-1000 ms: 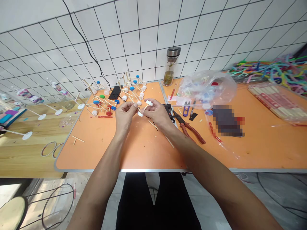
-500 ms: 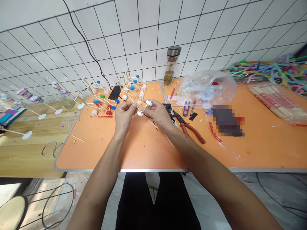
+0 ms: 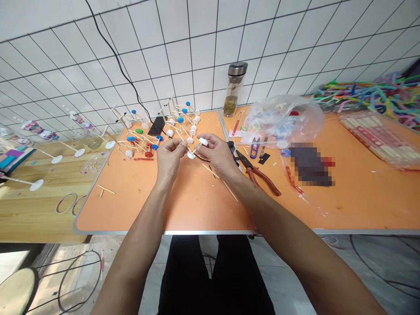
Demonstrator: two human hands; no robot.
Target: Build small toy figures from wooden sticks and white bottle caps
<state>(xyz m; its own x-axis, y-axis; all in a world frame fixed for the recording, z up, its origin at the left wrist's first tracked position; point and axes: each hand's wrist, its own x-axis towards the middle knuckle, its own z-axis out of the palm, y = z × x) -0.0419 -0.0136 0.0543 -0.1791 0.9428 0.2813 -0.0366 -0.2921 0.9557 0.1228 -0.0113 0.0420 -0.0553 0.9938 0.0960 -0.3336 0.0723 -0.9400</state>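
Observation:
Above the orange table [image 3: 197,205], my left hand [image 3: 171,156] pinches a thin wooden stick that has a white bottle cap [image 3: 190,155] at its lower end. My right hand [image 3: 215,154] has thumb and fingers closed round another white bottle cap [image 3: 204,141], close beside the first. A short stick runs between the two caps; whether it is fixed in both I cannot tell. Just behind my hands stands a stick frame [image 3: 182,120] with blue and white caps. Farther left is a second frame [image 3: 139,131] with red, green, blue and white caps.
Pliers [image 3: 259,175] with brown handles and purple thread snips [image 3: 255,148] lie right of my hands. A glass bottle [image 3: 231,98] stands by the tiled wall. Beyond are a plastic bag [image 3: 282,118] of caps and packed sticks [image 3: 377,138]. Loose sticks [image 3: 106,190] lie at left.
My right hand has shifted very slightly, and the white cap in it is tilted a little differently. My left hand keeps its pinch in nearly the same place.

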